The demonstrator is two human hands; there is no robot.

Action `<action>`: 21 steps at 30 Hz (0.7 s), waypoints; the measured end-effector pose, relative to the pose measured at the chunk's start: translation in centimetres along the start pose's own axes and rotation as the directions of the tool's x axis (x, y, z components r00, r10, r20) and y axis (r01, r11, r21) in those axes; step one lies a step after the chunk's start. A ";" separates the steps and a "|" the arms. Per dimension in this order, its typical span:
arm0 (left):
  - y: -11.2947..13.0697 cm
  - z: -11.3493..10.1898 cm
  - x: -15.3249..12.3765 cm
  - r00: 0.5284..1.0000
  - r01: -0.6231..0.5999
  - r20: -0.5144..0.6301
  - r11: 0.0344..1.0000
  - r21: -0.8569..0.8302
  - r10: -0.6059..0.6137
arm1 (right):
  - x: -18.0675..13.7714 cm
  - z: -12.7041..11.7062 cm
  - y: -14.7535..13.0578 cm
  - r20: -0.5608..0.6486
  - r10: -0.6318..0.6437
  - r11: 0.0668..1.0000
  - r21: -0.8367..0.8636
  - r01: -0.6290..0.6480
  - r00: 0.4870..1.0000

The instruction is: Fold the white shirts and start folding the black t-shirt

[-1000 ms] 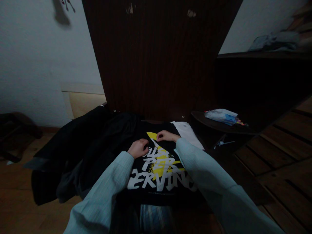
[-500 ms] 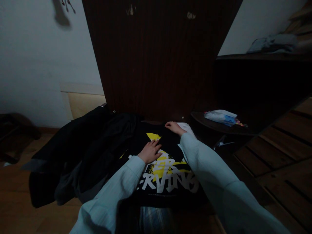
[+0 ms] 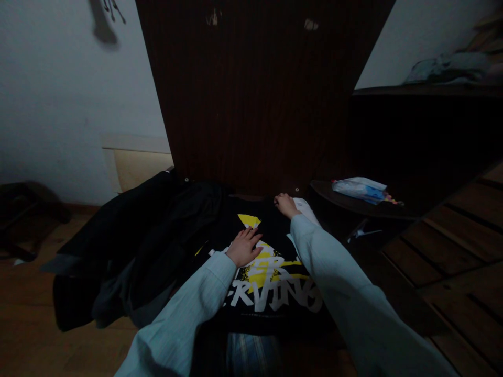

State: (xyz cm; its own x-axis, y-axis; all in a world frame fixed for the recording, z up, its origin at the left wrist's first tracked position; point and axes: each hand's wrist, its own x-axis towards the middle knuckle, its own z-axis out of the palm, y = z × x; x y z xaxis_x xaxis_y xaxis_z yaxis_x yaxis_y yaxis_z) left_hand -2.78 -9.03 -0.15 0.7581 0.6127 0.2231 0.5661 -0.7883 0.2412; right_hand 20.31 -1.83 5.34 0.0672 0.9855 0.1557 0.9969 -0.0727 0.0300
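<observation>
A black T-shirt [image 3: 271, 317] with white lettering and yellow patches lies spread out in front of me. My left hand [image 3: 244, 248] rests flat on its print, fingers stretched out and slightly apart. At the shirt's upper right, my right hand [image 3: 286, 204] has its fingers curled down onto the black fabric, apparently pinching it; the fingertips are partly hidden. Beside that wrist shows a piece of white cloth or paper [image 3: 305, 209]. Dark clothes [image 3: 157, 241] are heaped against the shirt's left side.
A tall dark wooden panel [image 3: 251, 104] rises right behind the shirt. To the right, a low curved shelf [image 3: 334, 201] carries a white and blue plastic packet [image 3: 359, 189]. Slatted wood [image 3: 451, 262] stands at far right. Blue plaid fabric [image 3: 251, 353] shows below the shirt.
My right hand has shifted slightly right along the shirt's upper edge, its fingers more curled down. My left hand stays flat on the print. The whole view has moved a little.
</observation>
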 end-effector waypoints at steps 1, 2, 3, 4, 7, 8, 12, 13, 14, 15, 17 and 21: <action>0.0 -0.1 0.0 1.000 0.002 0.004 1.000 -0.001 -0.002 | -0.1 0.0 0.0 -0.001 -0.003 1.000 0.005 0.003 1.000; 0.1 -0.1 0.0 1.000 0.003 0.006 1.000 -0.001 -0.003 | -0.3 0.0 0.0 -0.003 -0.005 1.000 0.011 0.005 1.000; 0.1 -0.1 0.0 1.000 0.004 0.005 1.000 -0.001 -0.004 | -0.4 -0.1 0.1 -0.008 -0.002 1.000 0.014 0.002 1.000; 0.0 -0.1 0.0 1.000 0.003 0.003 1.000 -0.001 -0.003 | -0.6 -0.4 0.3 -0.022 0.007 1.000 0.023 -0.006 1.000; -0.1 0.0 0.1 1.000 -0.003 -0.004 1.000 -0.003 0.003 | -1.8 -2.0 1.4 -0.124 0.028 0.990 0.138 -0.011 0.992; -0.1 0.0 0.1 1.000 -0.006 -0.005 1.000 -0.005 0.005 | -2.5 -2.7 2.0 -0.159 0.022 0.980 0.197 0.010 0.987; -0.3 0.2 0.1 1.000 -0.017 -0.013 1.000 -0.007 0.017 | -7.5 -4.5 4.2 -0.174 -0.065 0.918 0.377 0.127 0.983; -0.4 0.2 0.1 1.000 -0.021 -0.017 1.000 -0.006 0.021 | -9.2 -4.5 4.6 -0.145 -0.086 0.907 0.398 0.138 0.986; -0.4 0.2 0.1 0.999 -0.025 -0.019 1.000 -0.005 0.025 | -11.0 -4.3 4.9 -0.114 -0.107 0.900 0.411 0.145 0.988; -0.3 0.1 0.1 0.999 -0.028 -0.021 1.000 -0.003 0.028 | -12.7 -3.9 5.0 -0.089 -0.122 0.897 0.416 0.148 0.989; -0.3 0.0 0.1 0.999 -0.027 -0.017 1.000 0.003 0.027 | -15.8 -2.7 4.8 -0.059 -0.120 0.901 0.414 0.133 0.991; -0.1 -0.2 0.1 1.000 -0.017 -0.003 1.000 0.018 0.017 | -19.0 -0.2 3.4 -0.109 0.037 0.931 0.366 0.005 0.993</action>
State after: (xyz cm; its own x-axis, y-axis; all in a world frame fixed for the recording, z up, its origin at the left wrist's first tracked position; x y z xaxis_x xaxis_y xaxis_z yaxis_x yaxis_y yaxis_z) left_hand -2.82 -8.83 0.04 0.7669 0.5991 0.2301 0.5587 -0.7997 0.2200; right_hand 22.37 -20.84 2.71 0.0995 0.9595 0.2635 0.9431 -0.0065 -0.3325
